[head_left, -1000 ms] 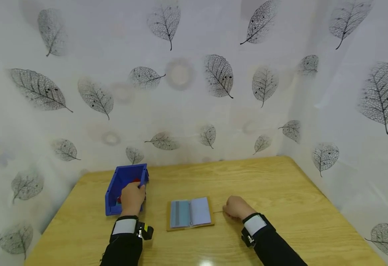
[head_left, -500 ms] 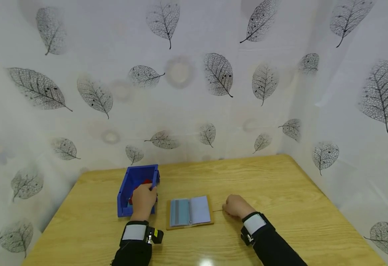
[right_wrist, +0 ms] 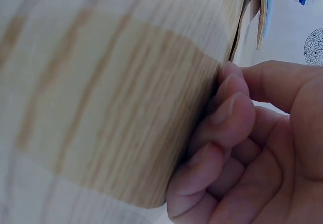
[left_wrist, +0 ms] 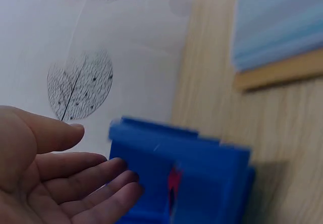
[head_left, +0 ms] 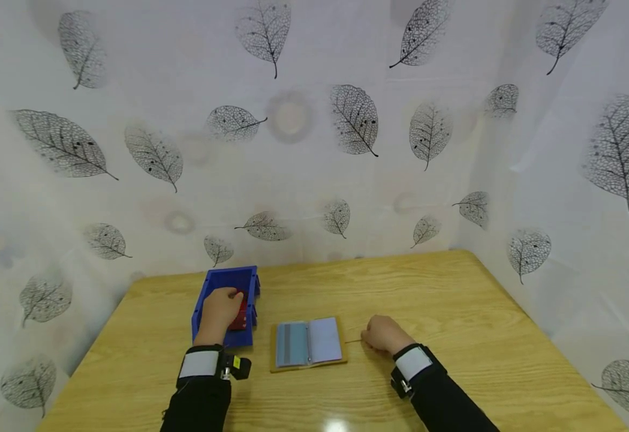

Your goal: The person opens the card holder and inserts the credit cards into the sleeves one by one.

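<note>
My left hand (head_left: pixel 219 311) is over the blue plastic bin (head_left: pixel 238 339), at the back left of the table. In the left wrist view its fingers (left_wrist: pixel 83 176) are loosely extended beside the bin's wall, with nothing between them. Something red (head_left: pixel 240 318) with small pale marks lies inside the bin, partly covered by the hand. At the middle lies an open ring-bound notebook (head_left: pixel 292 346) with a tan cover. To its right, my right hand (head_left: pixel 384 334) rests low at the tabletop and pinches the end of a thin dark cord (right_wrist: pixel 235 42) that runs to the notebook.
The wooden table (head_left: pixel 427 288) backs onto a pale curtain (head_left: pixel 303 180) printed with leaves, which also runs along both sides. Both wrists wear strapped-on cameras. A light reflection shows near the table's front.
Gripped at its right rim, the bin slid right, closer to the notebook. My left hand has since let go of the rim and shifted left over the bin. The right hand stays put.
</note>
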